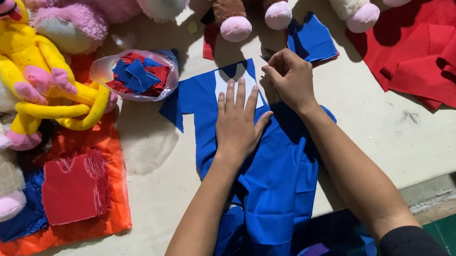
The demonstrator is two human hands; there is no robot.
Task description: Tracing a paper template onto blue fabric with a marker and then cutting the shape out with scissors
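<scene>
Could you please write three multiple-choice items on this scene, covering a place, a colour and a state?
1. Where does the left hand lie?
A. flat on the blue cloth
B. on the yellow plush toy
C. on the red cloth pile

2. What colour is the stitched cloth stack at the left?
A. green
B. red
C. white

3. How is the right hand?
A. spread flat
B. out of view
C. closed around a small tool

Key: 1 A, palm presses the cloth; 2 B, plainly red; 3 C, fingers are curled with metal tips showing.
</scene>
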